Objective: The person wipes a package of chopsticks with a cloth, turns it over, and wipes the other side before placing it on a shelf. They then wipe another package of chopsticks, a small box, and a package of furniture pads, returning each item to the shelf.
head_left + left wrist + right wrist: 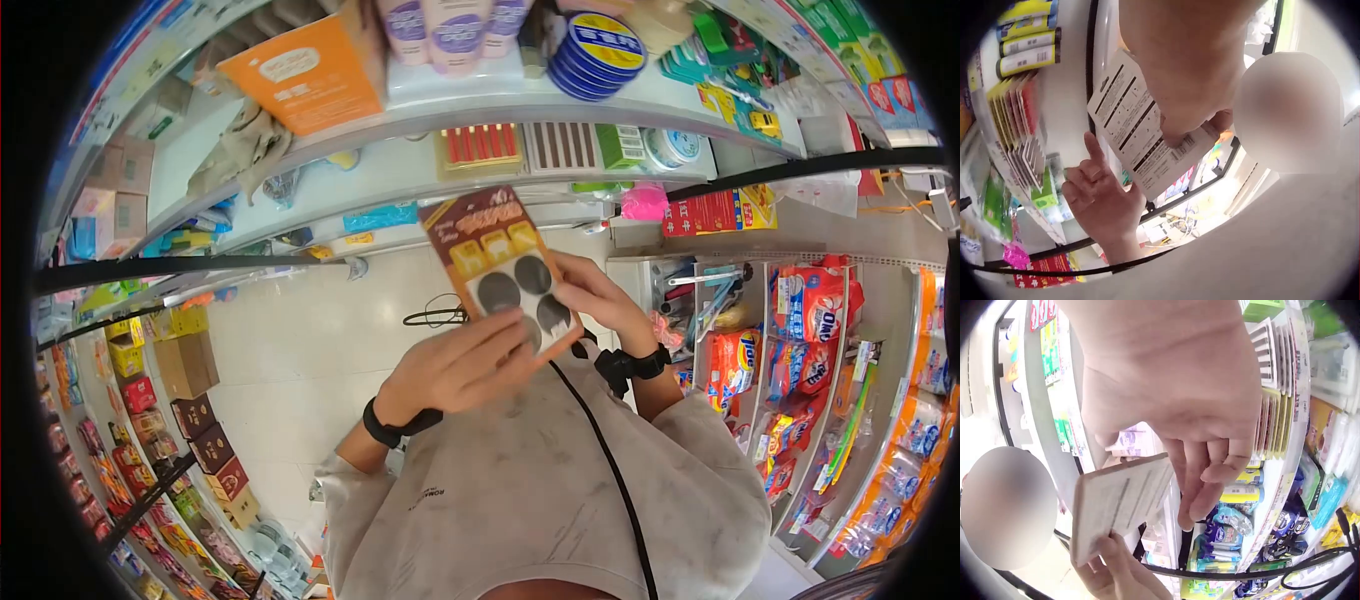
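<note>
A flat card pack of round furniture pads (497,255), brown and orange with dark discs and small furniture pictures, is held tilted before the chest. My left hand (450,365) grips its lower part, fingers across the front and thumb on the printed white back (1129,119). Close beside the pack's right edge is my right hand (605,300). In the left wrist view the right hand (1110,212) has its index finger extended and the others loosely bent. The right wrist view shows the right hand (1172,394) above the pack, its fingers loose and not pinching it.
Ahead stands a shelf (420,115) with an orange box (305,75), blue round tins (597,55) and hanging carded goods (480,147). Red detergent bags (815,305) fill the right-hand shelves. Boxes (187,365) line the left. A black cable (610,460) runs down the shirt.
</note>
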Action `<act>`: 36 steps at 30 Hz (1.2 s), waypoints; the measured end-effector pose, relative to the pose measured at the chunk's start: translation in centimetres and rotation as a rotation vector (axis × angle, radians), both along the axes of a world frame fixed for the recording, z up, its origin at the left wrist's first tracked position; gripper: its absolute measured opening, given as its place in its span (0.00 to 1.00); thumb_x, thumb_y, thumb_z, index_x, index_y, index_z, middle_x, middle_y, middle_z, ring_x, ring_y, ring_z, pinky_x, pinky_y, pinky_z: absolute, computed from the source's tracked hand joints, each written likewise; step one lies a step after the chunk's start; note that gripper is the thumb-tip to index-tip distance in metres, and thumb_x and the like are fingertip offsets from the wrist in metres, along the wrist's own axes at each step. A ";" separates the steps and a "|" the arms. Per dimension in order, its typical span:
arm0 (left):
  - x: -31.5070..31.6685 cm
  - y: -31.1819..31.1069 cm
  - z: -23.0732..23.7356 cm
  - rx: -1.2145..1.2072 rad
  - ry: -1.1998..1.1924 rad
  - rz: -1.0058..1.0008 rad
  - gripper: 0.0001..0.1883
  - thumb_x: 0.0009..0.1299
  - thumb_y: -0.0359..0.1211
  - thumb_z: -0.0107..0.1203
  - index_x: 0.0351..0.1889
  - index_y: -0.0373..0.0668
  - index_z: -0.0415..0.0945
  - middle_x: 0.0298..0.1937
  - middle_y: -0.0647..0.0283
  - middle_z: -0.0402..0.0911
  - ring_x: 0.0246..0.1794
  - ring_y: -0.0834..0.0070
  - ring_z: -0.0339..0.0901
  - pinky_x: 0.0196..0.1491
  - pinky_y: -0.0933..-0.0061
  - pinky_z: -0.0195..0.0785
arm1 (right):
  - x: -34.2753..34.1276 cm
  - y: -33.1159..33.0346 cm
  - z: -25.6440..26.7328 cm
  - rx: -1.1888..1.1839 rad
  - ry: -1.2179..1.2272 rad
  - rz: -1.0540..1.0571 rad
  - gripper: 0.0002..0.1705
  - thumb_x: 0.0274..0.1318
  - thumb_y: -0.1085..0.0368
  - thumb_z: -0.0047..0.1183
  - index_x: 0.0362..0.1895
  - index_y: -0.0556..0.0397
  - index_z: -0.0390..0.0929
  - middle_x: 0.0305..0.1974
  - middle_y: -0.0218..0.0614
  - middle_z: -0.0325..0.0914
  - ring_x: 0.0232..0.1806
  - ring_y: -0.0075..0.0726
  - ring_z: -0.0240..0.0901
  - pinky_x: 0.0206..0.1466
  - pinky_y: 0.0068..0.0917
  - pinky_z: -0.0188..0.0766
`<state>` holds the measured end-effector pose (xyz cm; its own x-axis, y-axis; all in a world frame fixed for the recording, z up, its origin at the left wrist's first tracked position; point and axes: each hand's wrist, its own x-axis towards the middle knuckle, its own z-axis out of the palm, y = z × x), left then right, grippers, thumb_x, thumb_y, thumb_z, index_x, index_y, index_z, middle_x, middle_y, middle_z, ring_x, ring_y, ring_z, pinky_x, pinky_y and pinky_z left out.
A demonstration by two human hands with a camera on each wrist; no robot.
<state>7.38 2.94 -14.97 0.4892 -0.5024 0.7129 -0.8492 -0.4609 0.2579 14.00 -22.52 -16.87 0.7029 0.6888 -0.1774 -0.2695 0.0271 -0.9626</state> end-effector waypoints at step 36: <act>20.4 -12.8 -13.4 -0.503 0.776 0.500 0.25 0.74 0.37 0.64 0.58 0.24 0.73 0.29 0.61 0.80 0.28 0.78 0.75 0.33 0.77 0.68 | 11.8 -8.3 -11.1 -0.353 -0.577 -0.707 0.23 0.57 0.59 0.61 0.52 0.61 0.80 0.47 0.53 0.78 0.50 0.58 0.78 0.54 0.45 0.74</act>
